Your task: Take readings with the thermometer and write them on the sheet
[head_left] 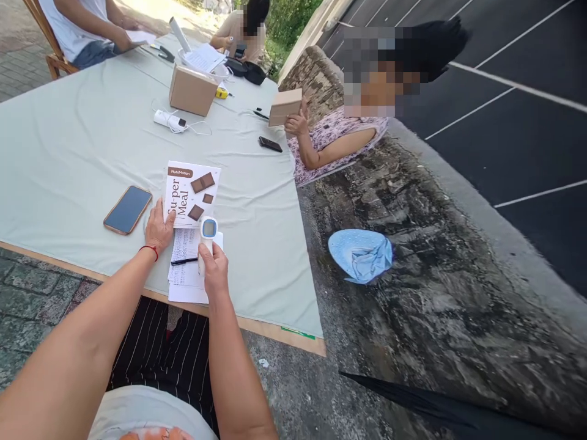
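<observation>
Thermometer (207, 239) clasped in right hand (213, 271) grip, left hand (158, 229) flat, fingers spread on packet (191, 193)

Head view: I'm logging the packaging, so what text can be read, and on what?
"NutriMotion": brown tag atop the white chocolate-print packet under the left hand.
"Su-per Meal": same packet, running sideways.
White printed paper sheets: too small.
White handheld thermometer in right hand: screen unreadable.

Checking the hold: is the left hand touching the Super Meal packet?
Touching. The head view shows the left hand resting its fingers on the Super Meal packet's lower left corner.
</observation>
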`<state>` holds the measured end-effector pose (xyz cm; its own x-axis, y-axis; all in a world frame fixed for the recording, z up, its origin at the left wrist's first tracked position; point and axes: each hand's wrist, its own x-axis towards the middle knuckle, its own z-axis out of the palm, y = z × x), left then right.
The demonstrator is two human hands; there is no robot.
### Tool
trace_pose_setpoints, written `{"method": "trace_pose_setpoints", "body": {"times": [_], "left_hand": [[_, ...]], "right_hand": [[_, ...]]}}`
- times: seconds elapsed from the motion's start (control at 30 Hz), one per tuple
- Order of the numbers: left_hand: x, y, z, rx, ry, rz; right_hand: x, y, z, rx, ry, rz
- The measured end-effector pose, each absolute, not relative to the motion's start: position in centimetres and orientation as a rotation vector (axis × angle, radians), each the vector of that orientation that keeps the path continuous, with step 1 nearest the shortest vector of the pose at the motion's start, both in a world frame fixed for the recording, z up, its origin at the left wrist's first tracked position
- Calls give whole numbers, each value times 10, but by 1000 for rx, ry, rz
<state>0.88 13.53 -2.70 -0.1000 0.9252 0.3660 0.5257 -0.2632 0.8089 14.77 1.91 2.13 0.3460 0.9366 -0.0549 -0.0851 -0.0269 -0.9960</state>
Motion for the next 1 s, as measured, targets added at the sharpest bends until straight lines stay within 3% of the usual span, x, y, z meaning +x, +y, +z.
{"method": "trace_pose_setpoints", "body": {"times": [0.43,0.6,0.8,0.9,1.0], "left_hand": [[-1,151,-20,1798,1568,1359],[0,148,-15,1754,1565,1341],[2,144,-17,1778,1408,1379],[3,144,-19,1785,1381,1390],[4,144,-20,1790,1406,1404]], "right_hand": [[206,-19,16,-1439,-733,777],[238,-5,-9,-1813,-790,561],[261,-1,-25,-2232,-1197,185],[250,-1,-22,-2179,-1361,-23],[230,6,-22,-1986,-1686,25]]}}
